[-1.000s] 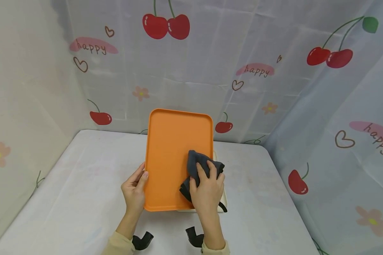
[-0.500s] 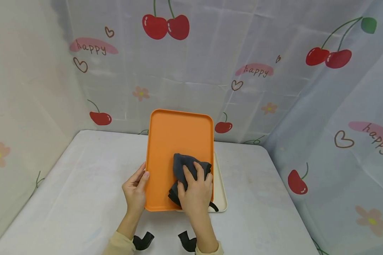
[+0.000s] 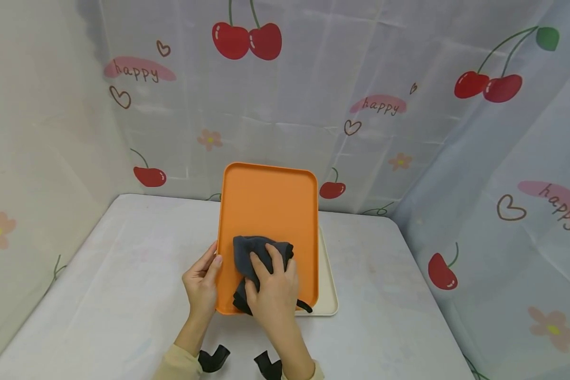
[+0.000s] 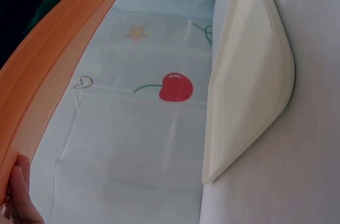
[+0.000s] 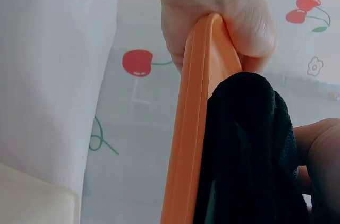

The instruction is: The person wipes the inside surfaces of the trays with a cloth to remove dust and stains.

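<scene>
An orange tray [image 3: 271, 206] is held up off the table, tilted toward the head camera. My left hand [image 3: 202, 282] grips its left edge, thumb on the front and fingers behind. My right hand [image 3: 276, 295] holds a bunched dark grey cloth [image 3: 249, 256] against the lower left part of the tray's face; a black loop sticks out at the cloth's right. In the right wrist view the folded cloth [image 5: 247, 144] lies along the tray's inner face, with the left hand [image 5: 218, 17] on the rim beyond it. The left wrist view shows the tray's underside [image 4: 58, 59].
A cream tray [image 3: 330, 285] lies on the white table [image 3: 375, 295] behind the orange one, mostly hidden by it. Black curved wrist mounts [image 3: 214, 359] show at both wrists. Curtains [image 3: 285, 105] printed with cherries stand behind and at the sides.
My right hand has slid the cloth leftward across the tray's face, from its right edge to the lower left. The left hand and the orange tray stay nearly still.
</scene>
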Demonstrator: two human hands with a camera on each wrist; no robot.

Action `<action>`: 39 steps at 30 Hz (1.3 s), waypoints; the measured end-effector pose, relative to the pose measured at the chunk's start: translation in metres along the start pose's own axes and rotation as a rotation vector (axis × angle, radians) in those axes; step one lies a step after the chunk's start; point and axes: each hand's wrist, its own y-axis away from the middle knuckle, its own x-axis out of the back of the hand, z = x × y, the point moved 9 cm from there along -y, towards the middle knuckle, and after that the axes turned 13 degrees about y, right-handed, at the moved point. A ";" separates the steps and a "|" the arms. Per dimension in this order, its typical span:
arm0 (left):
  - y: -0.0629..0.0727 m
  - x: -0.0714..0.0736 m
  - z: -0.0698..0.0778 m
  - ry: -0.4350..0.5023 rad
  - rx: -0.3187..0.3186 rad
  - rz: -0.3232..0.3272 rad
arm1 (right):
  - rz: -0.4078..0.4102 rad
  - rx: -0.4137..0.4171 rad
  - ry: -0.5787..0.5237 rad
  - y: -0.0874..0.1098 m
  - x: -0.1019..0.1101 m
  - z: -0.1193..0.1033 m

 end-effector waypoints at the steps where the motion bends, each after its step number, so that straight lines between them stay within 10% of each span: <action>1: 0.000 0.000 0.000 0.003 0.000 -0.002 | 0.002 0.013 0.000 0.000 0.000 -0.003; 16: 0.001 -0.002 -0.004 0.089 0.008 -0.038 | -0.027 0.193 0.008 0.003 -0.002 -0.037; 39: 0.001 -0.001 0.004 0.049 -0.032 -0.033 | -0.064 0.170 -0.035 0.002 -0.001 -0.020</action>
